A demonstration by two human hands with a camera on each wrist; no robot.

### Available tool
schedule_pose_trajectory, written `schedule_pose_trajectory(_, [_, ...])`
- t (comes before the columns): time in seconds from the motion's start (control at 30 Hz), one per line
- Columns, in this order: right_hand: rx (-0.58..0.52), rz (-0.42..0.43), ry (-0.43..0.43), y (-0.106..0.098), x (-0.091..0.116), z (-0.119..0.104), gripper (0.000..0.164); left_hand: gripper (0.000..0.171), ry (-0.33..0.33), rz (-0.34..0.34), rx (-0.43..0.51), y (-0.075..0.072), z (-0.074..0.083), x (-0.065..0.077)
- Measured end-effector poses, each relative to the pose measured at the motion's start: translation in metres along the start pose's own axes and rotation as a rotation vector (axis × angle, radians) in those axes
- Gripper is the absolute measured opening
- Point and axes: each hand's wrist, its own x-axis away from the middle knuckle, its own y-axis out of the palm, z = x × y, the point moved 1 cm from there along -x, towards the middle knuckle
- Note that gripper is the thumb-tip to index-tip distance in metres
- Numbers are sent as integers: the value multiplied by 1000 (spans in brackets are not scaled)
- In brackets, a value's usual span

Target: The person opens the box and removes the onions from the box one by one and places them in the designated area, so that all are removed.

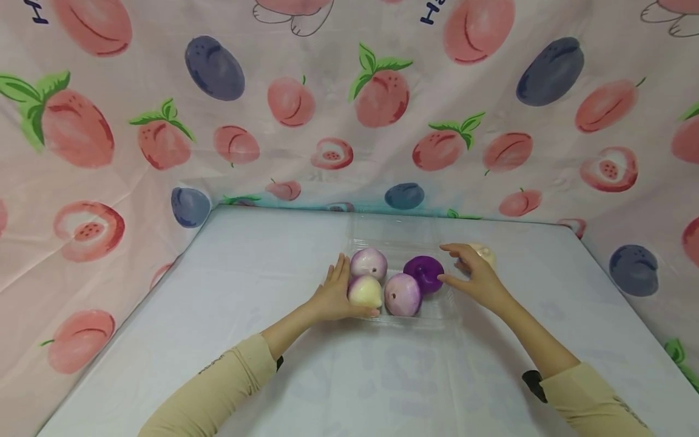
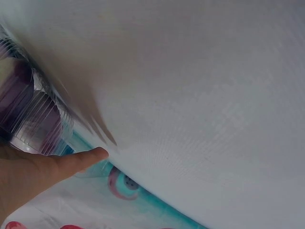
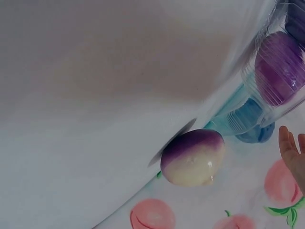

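Observation:
A clear plastic box (image 1: 431,311) with its lid folded back holds several round purple-and-white pieces that look like onions. Against the left side of this box, my left hand (image 1: 331,297) rests with straight fingers, the thumb along its front edge beside a pale-tipped piece (image 1: 365,292). My right hand (image 1: 476,280) is at the box's right side, fingers spread and thumb tip right by the deep purple piece (image 1: 425,274). Two more pale purple pieces (image 1: 368,264) lie in the box. Through the ribbed wall, the left wrist view shows some of them (image 2: 40,125).
Beyond my right hand a cream-and-purple piece (image 3: 192,158) lies on the table outside the box, partly hidden by that hand in the head view. The raised clear lid (image 1: 393,229) lies toward the fruit-printed cloth (image 1: 338,109). A white sheet (image 1: 256,261) covers the table.

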Motion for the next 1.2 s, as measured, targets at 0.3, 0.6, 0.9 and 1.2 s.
schedule_pose_trajectory(0.3, [4,-74,-40,8,-6,1,56,128,2,7,-7,1,0,0])
schedule_pose_trajectory(0.6, [111,-150,-87,8,-7,3,57,128,1,10,6,1,0,0])
schedule_pose_trajectory(0.9, [250,-128,-137,16,-4,4,58,129,14,2,-5,1,0,-2])
schedule_pose_trajectory(1.2, [300,-160,-43,25,1,6,70,129,15,0,2,1,0,-1])
